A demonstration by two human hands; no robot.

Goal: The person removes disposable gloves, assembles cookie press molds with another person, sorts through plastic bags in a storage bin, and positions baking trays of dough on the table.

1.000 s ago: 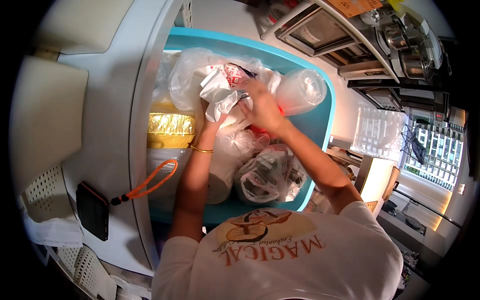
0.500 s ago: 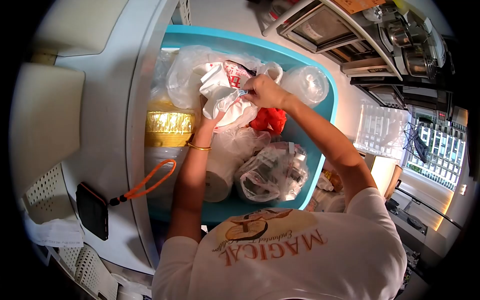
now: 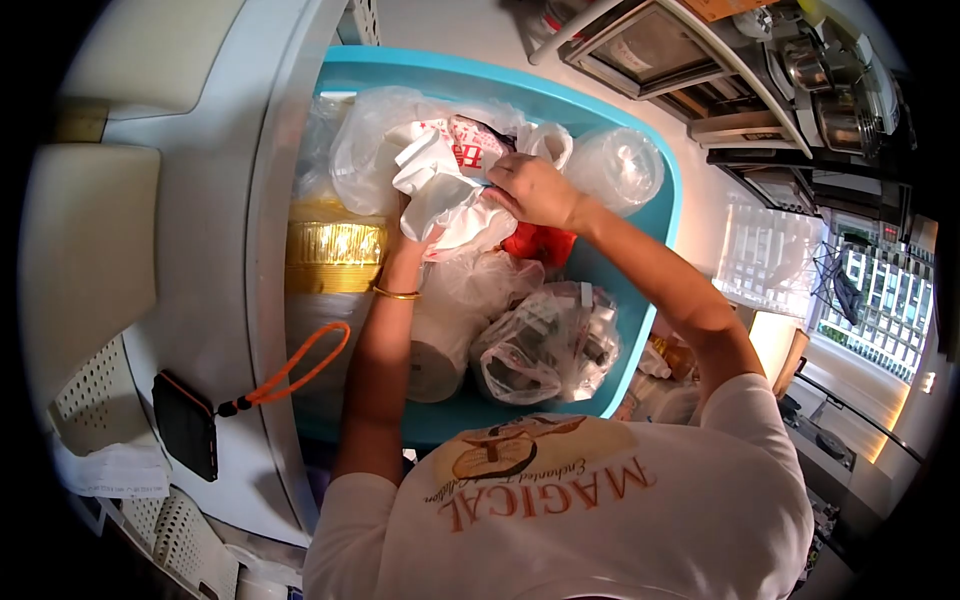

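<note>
A crumpled white plastic bag [image 3: 436,188] with red print is between my two hands, inside a large turquoise tub [image 3: 655,165]. My left hand [image 3: 414,243] is closed on the bag's left side, its fingers mostly hidden behind the folds. At the bag's upper right edge, my right hand [image 3: 532,190] pinches with thumb and fingers. Right behind the hands lies a packet with red characters [image 3: 474,145]. Below my right hand is a red plastic bag [image 3: 541,243], partly covered by the white one. Gold foil trays [image 3: 338,243] are stacked left of my left wrist.
Clear plastic bowls [image 3: 615,170] lean at the tub's right. Near me are a knotted clear bag of containers [image 3: 548,345] and a white tub-shaped container [image 3: 437,358]. A black phone-like device [image 3: 186,425] with an orange strap rests on the white surface at left.
My right hand has shifted slightly right and turned, its fingers now curled closer over the bag's edge. The view has moved a little; my left hand still holds the bag.
</note>
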